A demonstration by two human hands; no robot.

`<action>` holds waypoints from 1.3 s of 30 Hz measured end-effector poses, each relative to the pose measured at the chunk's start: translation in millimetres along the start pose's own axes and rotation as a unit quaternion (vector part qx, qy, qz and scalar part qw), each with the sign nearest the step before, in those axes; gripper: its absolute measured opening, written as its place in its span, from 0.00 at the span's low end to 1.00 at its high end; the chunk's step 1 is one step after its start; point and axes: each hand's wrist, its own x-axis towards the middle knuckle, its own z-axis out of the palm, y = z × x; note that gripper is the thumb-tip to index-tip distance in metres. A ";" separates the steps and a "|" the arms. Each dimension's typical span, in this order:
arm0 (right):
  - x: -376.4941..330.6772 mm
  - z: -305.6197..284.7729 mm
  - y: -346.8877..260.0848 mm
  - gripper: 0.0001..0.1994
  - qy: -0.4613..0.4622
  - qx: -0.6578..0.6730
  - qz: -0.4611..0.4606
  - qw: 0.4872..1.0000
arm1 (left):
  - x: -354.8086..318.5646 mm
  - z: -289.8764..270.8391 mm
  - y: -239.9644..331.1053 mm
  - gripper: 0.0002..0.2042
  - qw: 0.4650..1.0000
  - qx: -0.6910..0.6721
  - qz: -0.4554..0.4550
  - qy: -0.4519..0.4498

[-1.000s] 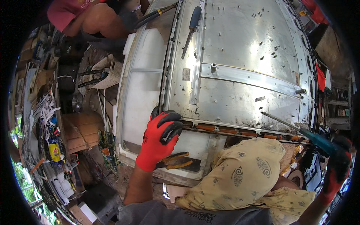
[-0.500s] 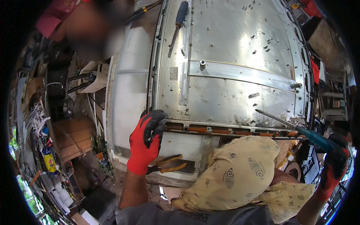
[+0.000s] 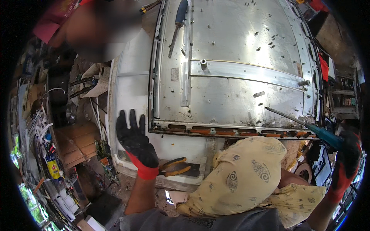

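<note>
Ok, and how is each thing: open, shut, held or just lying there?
Left hand: open, empty
Right hand: closed, gripping
Teal-handled screwdriver: held in the right hand
Blue-handled screwdriver: lying on the metal panel
Metal panel: flat, smudged along its near edge
Orange-handled pliers: handles spread apart

The top edge cut off the panel [image 3: 231, 98]. Blur covered much of the co-worker [image 3: 50, 21]. The right hand [image 3: 348, 156] hid the butt of the screwdriver [image 3: 325, 136]; the cuff of the left hand [image 3: 139, 144] hid the head of the pliers [image 3: 177, 169]. The label's [image 3: 174, 74] print was too small to read.
</note>
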 end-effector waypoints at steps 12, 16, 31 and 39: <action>-25.0 -1.7 28.0 0.20 0.007 0.018 0.081 0.997 | -0.5 -7.7 -2.5 0.41 0.999 0.038 -0.009 -0.020; -51.5 -1.3 57.6 0.20 0.090 0.244 0.180 0.949 | 0.3 -7.9 -7.1 0.41 0.995 0.029 -0.075 -0.055; -124.3 72.9 -8.2 0.29 0.121 0.684 0.401 0.598 | 14.1 -32.4 -30.2 0.32 0.973 -0.122 -0.195 0.003; -72.8 73.1 -46.6 0.28 -0.029 0.516 0.311 0.798 | 12.5 -30.8 -33.5 0.29 0.991 -0.031 -0.120 -0.058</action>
